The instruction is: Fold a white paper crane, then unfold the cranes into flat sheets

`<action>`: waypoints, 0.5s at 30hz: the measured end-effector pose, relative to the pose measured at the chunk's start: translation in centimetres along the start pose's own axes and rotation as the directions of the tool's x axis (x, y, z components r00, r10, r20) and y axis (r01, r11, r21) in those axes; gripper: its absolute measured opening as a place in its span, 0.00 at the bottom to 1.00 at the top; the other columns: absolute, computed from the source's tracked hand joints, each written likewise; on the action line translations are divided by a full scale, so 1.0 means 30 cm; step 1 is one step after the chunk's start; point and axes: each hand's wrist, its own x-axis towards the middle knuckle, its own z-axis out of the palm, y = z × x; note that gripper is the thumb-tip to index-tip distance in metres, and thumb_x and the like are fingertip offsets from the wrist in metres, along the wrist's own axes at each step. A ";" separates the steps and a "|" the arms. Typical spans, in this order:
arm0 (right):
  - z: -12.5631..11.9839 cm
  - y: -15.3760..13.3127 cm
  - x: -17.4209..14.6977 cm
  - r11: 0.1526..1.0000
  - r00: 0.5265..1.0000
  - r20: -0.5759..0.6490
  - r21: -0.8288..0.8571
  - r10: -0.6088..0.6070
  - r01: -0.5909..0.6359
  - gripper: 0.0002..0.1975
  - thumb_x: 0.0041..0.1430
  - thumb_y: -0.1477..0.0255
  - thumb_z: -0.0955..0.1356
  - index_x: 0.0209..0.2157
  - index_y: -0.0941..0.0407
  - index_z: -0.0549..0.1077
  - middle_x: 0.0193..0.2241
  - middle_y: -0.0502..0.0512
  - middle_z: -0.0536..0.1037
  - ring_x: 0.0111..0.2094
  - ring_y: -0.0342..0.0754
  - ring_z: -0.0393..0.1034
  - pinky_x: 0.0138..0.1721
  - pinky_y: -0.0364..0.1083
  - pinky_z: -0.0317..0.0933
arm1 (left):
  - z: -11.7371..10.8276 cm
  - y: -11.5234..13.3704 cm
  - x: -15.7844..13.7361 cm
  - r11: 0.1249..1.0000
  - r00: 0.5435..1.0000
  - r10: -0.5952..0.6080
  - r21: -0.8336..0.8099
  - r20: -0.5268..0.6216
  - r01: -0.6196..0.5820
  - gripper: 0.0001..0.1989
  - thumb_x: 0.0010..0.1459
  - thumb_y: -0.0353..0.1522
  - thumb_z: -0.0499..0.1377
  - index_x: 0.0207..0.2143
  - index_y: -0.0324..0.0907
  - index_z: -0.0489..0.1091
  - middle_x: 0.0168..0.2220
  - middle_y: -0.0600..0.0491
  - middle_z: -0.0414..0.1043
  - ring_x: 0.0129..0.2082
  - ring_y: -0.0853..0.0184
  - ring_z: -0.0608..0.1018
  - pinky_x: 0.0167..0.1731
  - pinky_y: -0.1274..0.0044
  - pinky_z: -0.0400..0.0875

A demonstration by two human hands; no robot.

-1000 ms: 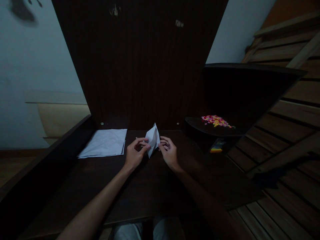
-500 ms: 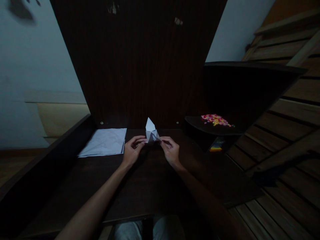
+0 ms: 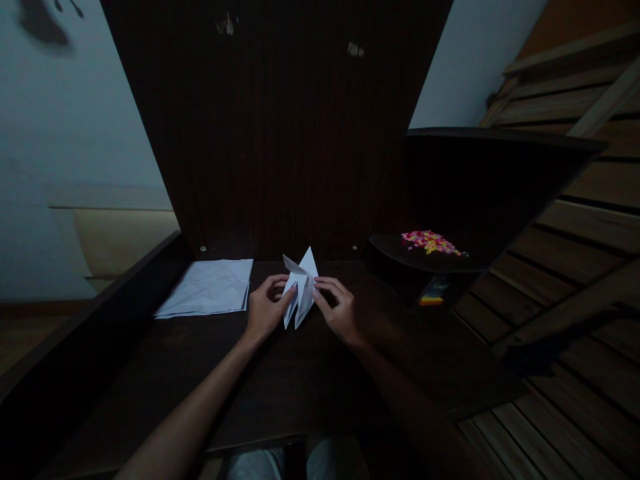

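Between my two hands is a folded white paper figure [image 3: 306, 293], with pointed flaps rising at the top and two narrow points hanging toward me. My left hand [image 3: 265, 307] pinches its left side between thumb and fingers, the thumb lying on the front face. On the other side, my right hand [image 3: 339, 309] grips the right edge with thumb and fingertips. Some fingers of both hands are hidden behind the paper.
A small stack of creased white paper sheets [image 3: 207, 287] lies at the left of the dark desk [image 3: 280, 387]. On a rounded shelf [image 3: 385, 248] at the right sits a heap of pink and yellow bits [image 3: 431, 242]. A dark panel [image 3: 290, 133] stands behind.
The paper figure has been turned and its flaps changed position: two points now hang toward me and two stand up. My hands have moved slightly closer together around it.
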 end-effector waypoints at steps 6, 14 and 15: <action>0.013 -0.009 0.002 0.998 1.000 0.004 -0.056 0.011 -0.011 0.13 0.51 0.67 0.73 0.39 0.54 0.76 0.40 0.58 0.77 0.43 0.52 0.73 0.45 0.52 0.68 | 0.002 0.012 -0.018 0.991 0.998 0.068 0.117 0.016 -0.069 0.14 0.55 0.39 0.60 0.42 0.42 0.73 0.38 0.50 0.79 0.37 0.62 0.80 0.40 0.71 0.74; 0.028 0.013 -0.007 0.987 1.000 -0.005 -0.156 0.025 -0.025 0.11 0.52 0.70 0.71 0.39 0.55 0.75 0.39 0.58 0.79 0.41 0.51 0.74 0.44 0.51 0.70 | 0.005 0.007 -0.019 0.989 0.999 0.050 0.138 0.014 -0.052 0.13 0.58 0.40 0.57 0.39 0.42 0.74 0.38 0.49 0.78 0.38 0.61 0.79 0.40 0.72 0.72; 0.030 0.016 -0.009 0.985 1.000 -0.008 -0.168 0.030 -0.031 0.11 0.52 0.70 0.70 0.39 0.55 0.75 0.39 0.57 0.79 0.40 0.51 0.75 0.43 0.50 0.70 | 0.005 0.005 -0.018 0.991 0.999 0.045 0.125 0.016 -0.047 0.13 0.58 0.40 0.57 0.38 0.42 0.74 0.37 0.50 0.78 0.38 0.62 0.79 0.39 0.72 0.72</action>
